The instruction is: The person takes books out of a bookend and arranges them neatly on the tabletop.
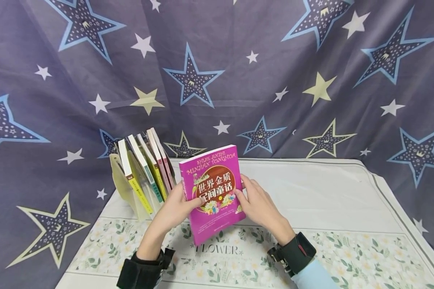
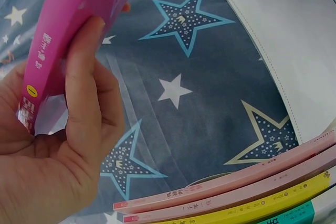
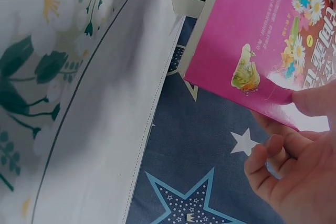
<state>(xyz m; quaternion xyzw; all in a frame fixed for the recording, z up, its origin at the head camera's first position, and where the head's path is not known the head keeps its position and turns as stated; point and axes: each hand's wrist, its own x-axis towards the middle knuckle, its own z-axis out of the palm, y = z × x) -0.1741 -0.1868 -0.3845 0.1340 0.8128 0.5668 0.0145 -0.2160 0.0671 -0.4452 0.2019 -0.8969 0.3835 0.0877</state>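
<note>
A magenta paperback book (image 1: 207, 222) with Chinese lettering and flowers on its cover is held upright, slightly tilted, over the table. My left hand (image 1: 177, 206) grips its left side, thumb across the front cover and fingers behind by the spine. On the opposite edge my right hand (image 1: 258, 200) pinches the book, thumb on the cover and fingers underneath. The left wrist view shows the magenta spine (image 2: 44, 51) between thumb and fingers. In the right wrist view the thumb (image 3: 312, 100) lies on the glossy cover near a corner.
Several books (image 1: 144, 172) lean in a cream-coloured holder (image 1: 117, 168) at the left of the table, spines facing forward. The white table mat (image 1: 311, 192) carries a flowered band along the front. A dark star-patterned curtain (image 1: 260, 88) hangs behind.
</note>
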